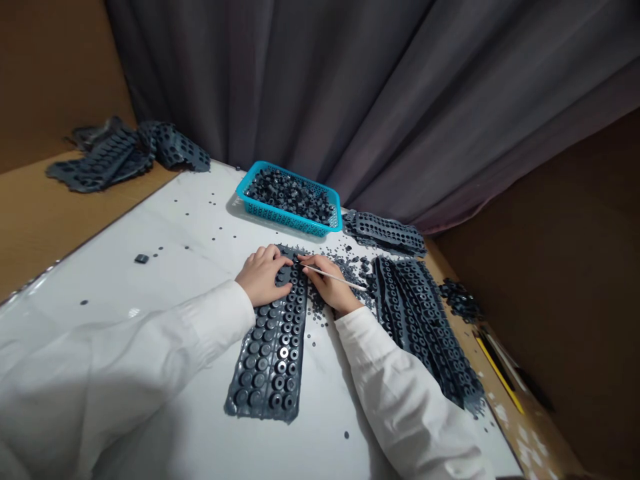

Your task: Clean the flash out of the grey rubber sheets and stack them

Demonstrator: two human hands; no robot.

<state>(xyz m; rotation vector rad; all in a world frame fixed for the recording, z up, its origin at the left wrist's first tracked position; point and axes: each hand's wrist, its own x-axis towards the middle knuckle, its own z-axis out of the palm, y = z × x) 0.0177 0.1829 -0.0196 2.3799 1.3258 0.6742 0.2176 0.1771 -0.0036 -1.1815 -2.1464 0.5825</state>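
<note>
A dark grey moulded rubber sheet (263, 363) with rows of round raised parts lies lengthwise on the white tabletop. My left hand (263, 275) grips its far left part, thumb and forefinger bent apart over the round parts. In a pen-like hold, my right hand (326, 283) has a thin white stick (340, 278) with its near end slanting down to the right. The stick's working tip is at the sheet's far right edge, mostly hidden by my fingers. Small dark round bits (345, 269) lie scattered beside and under my right hand.
Behind my hands stands a blue plastic basket (285, 215) full of small dark parts. To the right lie stacked rubber sheets (425, 320) and more perforated sheets (387, 230). Perforated scraps (107, 157) are heaped far left. A yellow pencil-like tool (497, 370) rests on the right-hand board.
</note>
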